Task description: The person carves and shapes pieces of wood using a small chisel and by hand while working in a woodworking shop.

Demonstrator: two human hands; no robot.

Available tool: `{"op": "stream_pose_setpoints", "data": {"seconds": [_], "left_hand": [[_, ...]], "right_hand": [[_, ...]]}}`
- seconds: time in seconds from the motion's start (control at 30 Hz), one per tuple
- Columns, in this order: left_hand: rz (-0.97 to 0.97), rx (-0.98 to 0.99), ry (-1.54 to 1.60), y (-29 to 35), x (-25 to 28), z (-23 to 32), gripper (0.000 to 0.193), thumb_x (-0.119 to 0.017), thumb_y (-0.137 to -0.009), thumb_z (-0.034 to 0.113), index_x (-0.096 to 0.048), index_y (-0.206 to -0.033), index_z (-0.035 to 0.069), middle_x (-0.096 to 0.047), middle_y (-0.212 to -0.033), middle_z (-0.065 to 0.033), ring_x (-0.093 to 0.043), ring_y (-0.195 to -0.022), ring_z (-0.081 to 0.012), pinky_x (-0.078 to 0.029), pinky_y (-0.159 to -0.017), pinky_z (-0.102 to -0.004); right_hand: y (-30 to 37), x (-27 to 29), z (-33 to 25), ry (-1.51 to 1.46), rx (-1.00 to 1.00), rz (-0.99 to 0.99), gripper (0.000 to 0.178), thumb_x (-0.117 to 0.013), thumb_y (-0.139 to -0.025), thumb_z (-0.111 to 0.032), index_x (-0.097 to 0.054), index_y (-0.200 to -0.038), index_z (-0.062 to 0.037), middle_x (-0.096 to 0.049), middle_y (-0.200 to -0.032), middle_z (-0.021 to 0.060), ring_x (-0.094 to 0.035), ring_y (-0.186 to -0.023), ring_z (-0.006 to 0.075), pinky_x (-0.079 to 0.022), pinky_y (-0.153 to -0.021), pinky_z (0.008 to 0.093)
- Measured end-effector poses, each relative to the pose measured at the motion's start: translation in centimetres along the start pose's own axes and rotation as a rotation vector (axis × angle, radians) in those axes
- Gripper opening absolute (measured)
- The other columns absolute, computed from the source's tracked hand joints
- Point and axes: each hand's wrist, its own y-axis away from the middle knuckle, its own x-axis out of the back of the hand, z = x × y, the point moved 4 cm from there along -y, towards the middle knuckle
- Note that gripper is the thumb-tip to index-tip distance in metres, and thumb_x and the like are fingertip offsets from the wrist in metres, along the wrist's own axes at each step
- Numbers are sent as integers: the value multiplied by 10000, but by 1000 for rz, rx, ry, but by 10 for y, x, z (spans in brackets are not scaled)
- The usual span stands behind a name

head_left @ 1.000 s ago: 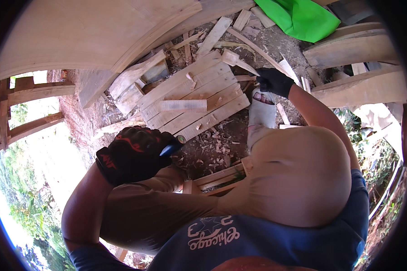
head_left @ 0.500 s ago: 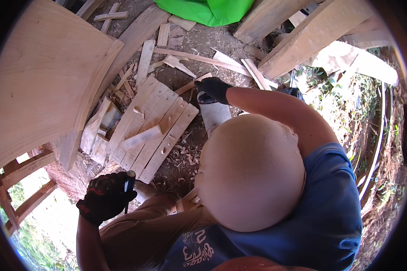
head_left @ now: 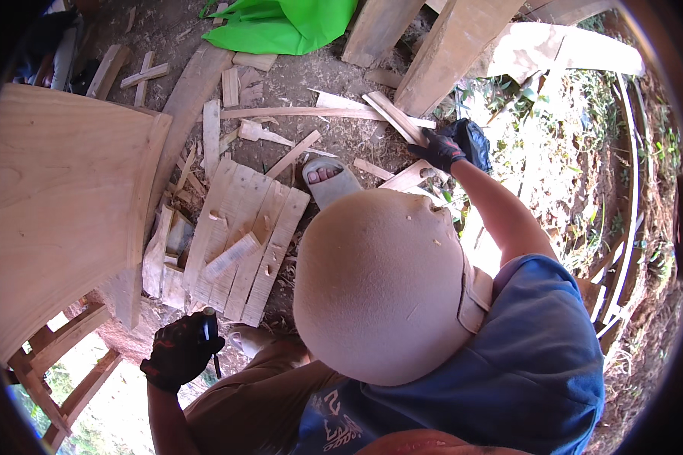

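Black gloves cover both my hands. At the lower left my left hand (head_left: 184, 350) is closed around a dark-handled tool (head_left: 211, 324). The handle's round end points up, and a thin dark part shows below the fist; its kind I cannot make out. Further forward on the right, my right hand (head_left: 438, 150) reaches over the near end of a pale wooden strip (head_left: 393, 115). Its fingers look stretched out and parted around that end, and no firm grip shows. Between my arms, a slatted wooden board (head_left: 239, 227) lies on the ground with a short wood block (head_left: 232, 254) on top.
A big plywood sheet (head_left: 68, 205) stands at the left. Offcuts and shavings litter the dirt. Ahead are a green sheet (head_left: 284, 26) and thick beams (head_left: 448, 53). A black plastic bag (head_left: 470, 142) sits beside my right hand. A tan cap (head_left: 387, 288) hides the middle.
My right hand has moved from beside my sandalled foot outward to the right, to the wooden strip's end. The left hand keeps its tool. The whole view has shifted a little.
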Motion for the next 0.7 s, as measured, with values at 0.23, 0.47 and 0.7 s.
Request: {"op": "stream_pose_setpoints", "data": {"seconds": [0.23, 0.47, 0.7], "left_hand": [[104, -68, -91, 4, -2, -4, 561, -821, -882, 424, -690, -1329, 111, -753, -1055, -113, -737, -996, -293, -573, -906, -433], [95, -50, -32, 10, -2, 2, 477, -808, -898, 419, -706, -1259, 123, -744, -989, -112, -737, -935, -293, -578, -855, -432], [105, -22, -48, 27, -11, -7, 400, -797, -899, 435, -713, -1147, 132, -743, -959, -105, -739, -942, -294, -570, -867, -441]], "right_hand": [[33, 34, -36, 41, -11, -1, 657, -687, -903, -670, -720, -1274, -128, -745, -1223, 161, -703, -1166, 351, -536, -997, 481], [14, 26, -15, -142, -17, -223, 635, -519, -1013, -673, -782, -1177, -119, -779, -1076, 123, -733, -1059, 280, -545, -967, 435], [51, 84, -50, -718, -76, -282, 522, -627, -1066, -463, -684, -1286, 7, -791, -1071, 142, -767, -916, 217, -610, -811, 350]]}}
